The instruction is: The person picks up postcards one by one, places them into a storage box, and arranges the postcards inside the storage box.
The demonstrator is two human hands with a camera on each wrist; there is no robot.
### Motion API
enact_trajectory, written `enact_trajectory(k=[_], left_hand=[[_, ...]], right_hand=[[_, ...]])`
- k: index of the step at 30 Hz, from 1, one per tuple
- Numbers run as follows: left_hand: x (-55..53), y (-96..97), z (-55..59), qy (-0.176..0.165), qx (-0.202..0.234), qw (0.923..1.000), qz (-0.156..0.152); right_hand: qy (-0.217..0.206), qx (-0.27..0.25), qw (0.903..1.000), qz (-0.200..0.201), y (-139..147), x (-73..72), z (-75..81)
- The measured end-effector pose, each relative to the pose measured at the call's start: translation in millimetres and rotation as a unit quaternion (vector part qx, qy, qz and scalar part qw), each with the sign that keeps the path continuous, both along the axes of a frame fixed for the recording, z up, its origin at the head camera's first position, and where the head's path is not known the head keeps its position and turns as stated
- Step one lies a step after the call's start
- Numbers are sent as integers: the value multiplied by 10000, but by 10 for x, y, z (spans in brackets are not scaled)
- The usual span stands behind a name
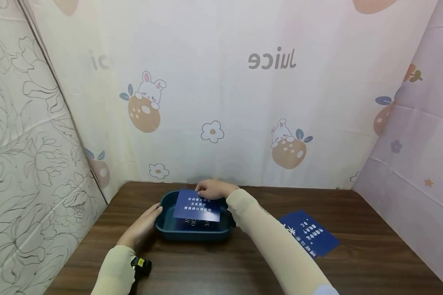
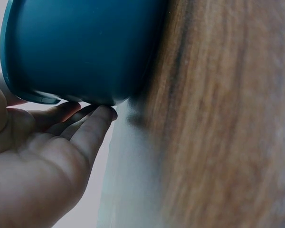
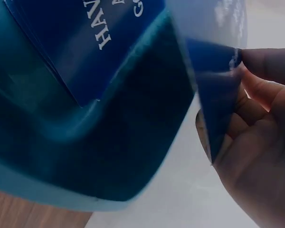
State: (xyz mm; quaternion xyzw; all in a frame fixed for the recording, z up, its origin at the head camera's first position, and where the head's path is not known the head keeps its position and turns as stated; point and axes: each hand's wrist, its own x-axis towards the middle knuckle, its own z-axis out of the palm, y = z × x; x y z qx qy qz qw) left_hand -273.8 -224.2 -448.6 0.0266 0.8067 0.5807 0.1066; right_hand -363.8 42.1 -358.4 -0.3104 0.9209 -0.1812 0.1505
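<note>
A teal plastic basin (image 1: 193, 236) sits on the table, with a dark blue card with white lettering (image 3: 88, 45) inside it. My left hand (image 1: 143, 225) rests against the basin's left side; in the left wrist view its fingers (image 2: 92, 130) lie fairly straight along the outer wall. My right hand (image 1: 215, 189) reaches over the back right rim. It pinches a blue card with white Chinese characters (image 1: 196, 206), held above the basin. Edge-on in the right wrist view, this card (image 3: 213, 80) is between the thumb and fingers.
Blue cards with white writing (image 1: 310, 233) lie on the wooden table (image 1: 206, 266) at the right, partly behind my right sleeve. A patterned curtain (image 1: 221, 94) hangs at the table's back edge. A black device (image 1: 143, 265) is strapped to my left wrist.
</note>
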Motion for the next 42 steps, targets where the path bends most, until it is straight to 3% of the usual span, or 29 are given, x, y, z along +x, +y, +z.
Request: enact_trajectory(k=[13, 42], left_hand=[[2, 7, 11, -30, -13, 10000, 7], [46, 14, 9, 55, -117, 9999, 71]], right_hand=[[-439, 182, 9984, -316, -78, 32, -133], [121, 848, 9960, -271, -147, -25, -275]])
